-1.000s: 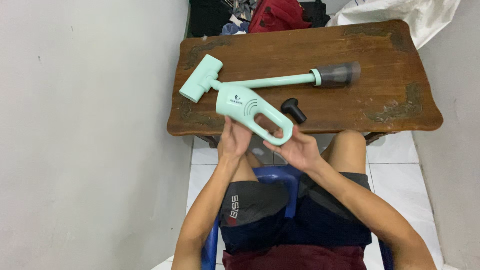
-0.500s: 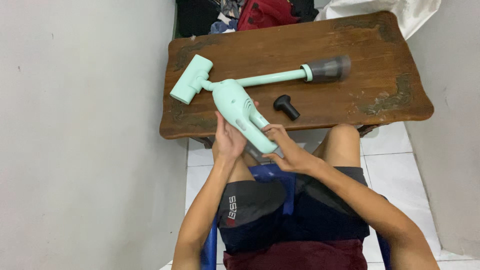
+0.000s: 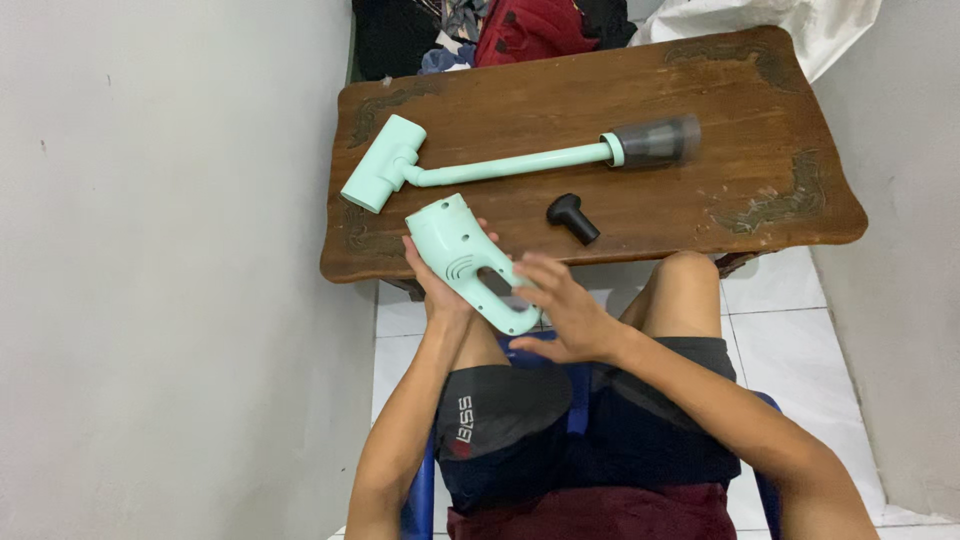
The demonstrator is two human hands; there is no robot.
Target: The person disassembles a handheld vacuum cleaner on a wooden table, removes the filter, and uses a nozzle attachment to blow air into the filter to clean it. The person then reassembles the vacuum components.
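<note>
My left hand (image 3: 437, 290) grips a mint-green vacuum motor body with a loop handle (image 3: 470, 258), held over the near edge of the wooden table (image 3: 760, 190). My right hand (image 3: 560, 310) sits just right of the handle's lower end, fingers apart, touching or almost touching it. On the table lies the mint-green tube with a floor head (image 3: 385, 163) at its left end and a grey transparent dust cup (image 3: 655, 141) at its right end. A small black nozzle (image 3: 572, 218) lies near the front of the table.
A grey wall runs along the left. Clothes and a red bag (image 3: 530, 25) are piled behind the table, with a white bag (image 3: 790, 20) at the back right. I sit on a blue chair (image 3: 420, 495) over white floor tiles (image 3: 800, 340).
The motor body has been turned in my hands, its round end now pointing up and away. My right hand has slid off the handle and opened beside it. The camera moved closer.
</note>
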